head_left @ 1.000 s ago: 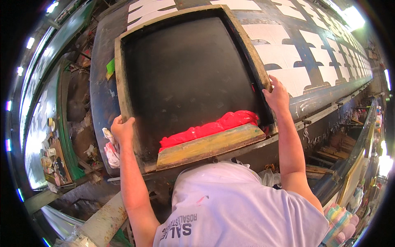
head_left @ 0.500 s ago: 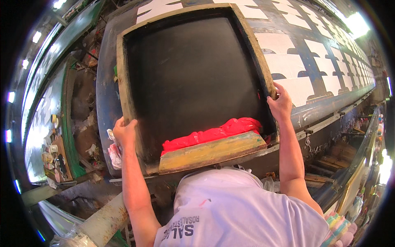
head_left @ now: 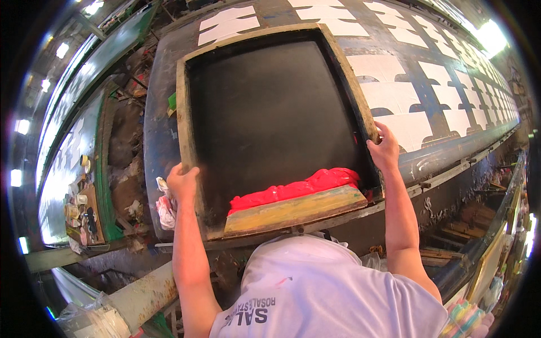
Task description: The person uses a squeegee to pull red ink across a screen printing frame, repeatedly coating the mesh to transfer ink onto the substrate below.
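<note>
A wooden-framed printing screen (head_left: pixel 265 107) with a dark mesh lies before me over the long table. My left hand (head_left: pixel 184 181) is closed round its left rail, near the front corner. Across from it, my right hand (head_left: pixel 385 147) grips the right rail, thumb on the near side. Inside the screen, along its front edge, rests a wide wooden squeegee (head_left: pixel 296 209) with yellowish stains. A thick ridge of red ink (head_left: pixel 293 187) lies along the squeegee's far side. Neither hand touches the squeegee. The screen's underside is hidden.
Rows of white cut fabric pieces (head_left: pixel 397 98) lie on the table (head_left: pixel 160 121) beyond and right of the screen. A crumpled rag (head_left: pixel 165 211) hangs by my left hand. A metal rail (head_left: pixel 445 179) runs along the table's near edge. Another table (head_left: pixel 62 197) stands left.
The screen's far edge appears slightly lower, uncovering more of the white pieces behind it. The whole view has shifted a little. Both hands keep their hold on the rails.
</note>
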### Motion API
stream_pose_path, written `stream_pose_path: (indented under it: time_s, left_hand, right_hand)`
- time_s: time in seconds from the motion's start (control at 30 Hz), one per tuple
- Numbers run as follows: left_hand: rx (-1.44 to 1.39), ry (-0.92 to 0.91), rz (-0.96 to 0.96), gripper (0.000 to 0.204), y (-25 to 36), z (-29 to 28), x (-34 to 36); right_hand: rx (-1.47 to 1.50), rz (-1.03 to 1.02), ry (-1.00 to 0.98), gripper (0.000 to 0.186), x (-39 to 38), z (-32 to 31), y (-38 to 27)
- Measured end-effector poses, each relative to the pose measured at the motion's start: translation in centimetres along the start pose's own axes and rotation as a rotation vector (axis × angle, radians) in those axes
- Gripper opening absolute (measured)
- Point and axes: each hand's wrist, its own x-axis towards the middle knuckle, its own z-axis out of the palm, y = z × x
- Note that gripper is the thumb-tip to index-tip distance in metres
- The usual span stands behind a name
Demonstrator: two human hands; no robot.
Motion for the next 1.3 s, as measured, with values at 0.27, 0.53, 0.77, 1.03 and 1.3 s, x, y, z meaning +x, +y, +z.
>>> stream_pose_path:
  time_s: [0.27,0.53,0.77,1.03,1.3]
  left_hand:
    - [0.209,0.022,0.015,0.047,-0.8,0.6,0.5]
    - [0.293,0.060,0.022,0.047,-1.2,0.8,0.3]
    - [0.335,0.089,0.188,0.065,-1.4,1.3,0.5]
    - [0.406,0.038,0.194,0.064,-1.4,1.7,0.8]
    - [0.444,0.051,0.223,0.062,-0.6,1.5,0.2]
  right_hand:
    - [-0.151,-0.546,-0.096,0.062,-6.3,-5.4,-9.1]
    - [-0.082,-0.889,-0.590,0.046,-16.8,-3.2,-18.3]
    - [-0.247,-0.785,-0.577,0.046,-17.9,-0.7,-20.0]
    - [-0.225,-0.762,-0.493,0.047,-19.0,1.2,-20.0]
    - [-0.231,-0.843,-0.324,0.058,-9.6,8.1,-20.7]
